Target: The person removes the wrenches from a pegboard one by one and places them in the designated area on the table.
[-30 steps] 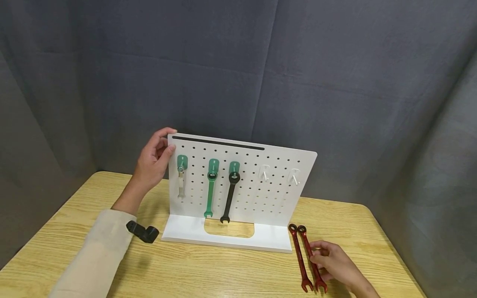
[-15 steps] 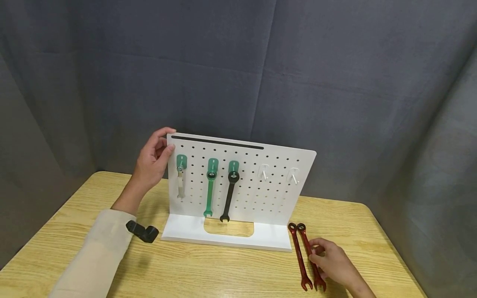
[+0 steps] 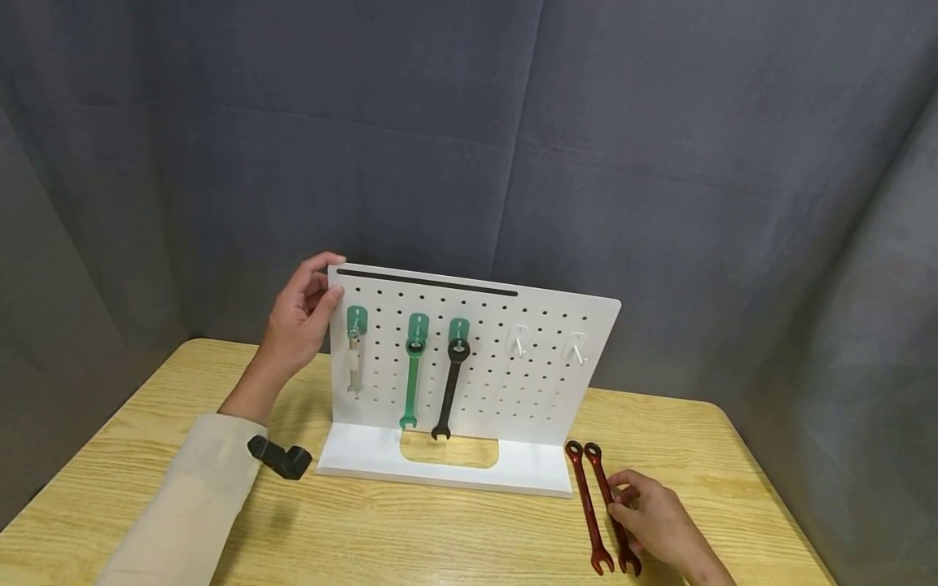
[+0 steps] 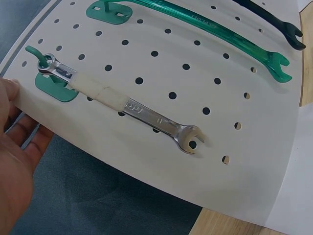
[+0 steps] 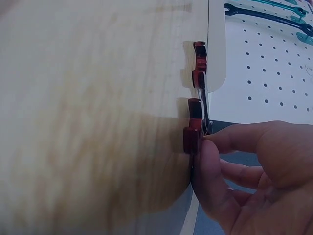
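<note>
Red and glossy, the outer wrench (image 3: 601, 477) is at the right front of the counter (image 3: 410, 533), open end toward the person, and the right hand (image 3: 655, 521) pinches its shank between thumb and fingers; whether it is raised at all is hard to tell. It looks like solid metal, so it should feel stiff, fairly heavy for its slimness and a little slick, with small risk of breaking; mid-shank seems the balanced place to hold it. Just beside it on the left lies the inner wrench (image 3: 589, 509), also red, their ring ends close together, which leaves little finger room between. Left of that, the corner of the white base (image 3: 359, 452) crowds the ring ends. Behind rises the board (image 3: 542, 423), where the black wrench (image 3: 450, 391), the green wrench (image 3: 412, 391) and the silver wrench (image 3: 355, 370) hang, beside two bare white hooks (image 3: 519, 340). The left hand (image 3: 296, 316) grips its upper left corner, thumb on the front. Dark curtain (image 3: 366, 163) closes the back.
</note>
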Available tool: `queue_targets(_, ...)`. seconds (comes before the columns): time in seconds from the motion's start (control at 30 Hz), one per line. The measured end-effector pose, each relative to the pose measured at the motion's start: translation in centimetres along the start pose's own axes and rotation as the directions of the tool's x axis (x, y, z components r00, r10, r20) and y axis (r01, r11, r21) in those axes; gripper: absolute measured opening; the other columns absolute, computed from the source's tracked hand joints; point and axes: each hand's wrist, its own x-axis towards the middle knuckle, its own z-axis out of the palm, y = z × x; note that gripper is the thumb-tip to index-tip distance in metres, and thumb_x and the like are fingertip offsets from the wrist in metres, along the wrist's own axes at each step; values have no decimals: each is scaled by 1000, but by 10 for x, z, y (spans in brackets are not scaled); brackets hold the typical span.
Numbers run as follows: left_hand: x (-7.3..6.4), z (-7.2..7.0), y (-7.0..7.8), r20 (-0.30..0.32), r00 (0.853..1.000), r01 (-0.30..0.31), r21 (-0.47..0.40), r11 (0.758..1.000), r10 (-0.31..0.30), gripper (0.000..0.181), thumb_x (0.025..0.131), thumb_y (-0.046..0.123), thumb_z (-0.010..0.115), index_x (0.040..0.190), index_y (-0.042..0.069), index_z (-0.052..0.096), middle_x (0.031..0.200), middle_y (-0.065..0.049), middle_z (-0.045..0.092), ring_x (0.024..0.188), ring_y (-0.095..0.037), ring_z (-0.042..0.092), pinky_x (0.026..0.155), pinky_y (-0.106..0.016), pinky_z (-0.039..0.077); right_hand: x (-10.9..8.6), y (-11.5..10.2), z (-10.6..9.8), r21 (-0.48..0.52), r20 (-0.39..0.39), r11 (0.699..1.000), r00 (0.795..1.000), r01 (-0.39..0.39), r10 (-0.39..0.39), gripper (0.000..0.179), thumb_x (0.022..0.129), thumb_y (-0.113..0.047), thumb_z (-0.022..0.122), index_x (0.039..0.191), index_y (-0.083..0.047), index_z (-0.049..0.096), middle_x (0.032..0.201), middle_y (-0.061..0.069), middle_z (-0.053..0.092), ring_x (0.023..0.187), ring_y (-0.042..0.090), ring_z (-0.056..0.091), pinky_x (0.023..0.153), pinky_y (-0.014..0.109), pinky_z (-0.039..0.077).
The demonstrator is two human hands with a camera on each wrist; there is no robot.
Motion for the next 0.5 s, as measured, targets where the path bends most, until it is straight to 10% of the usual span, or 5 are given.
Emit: queue_targets(0.5,1,-1,-13,1,1000,12,28,1000,-12,41,105,-3,54,144,5,50,96,-17,51,76,-17,45,68,-25,36,-1,-5,-1,-107,-34,994,999,31,-35,30,99,-14,68,126,-2,65,94,3,67,73,18,63,62,36,51)
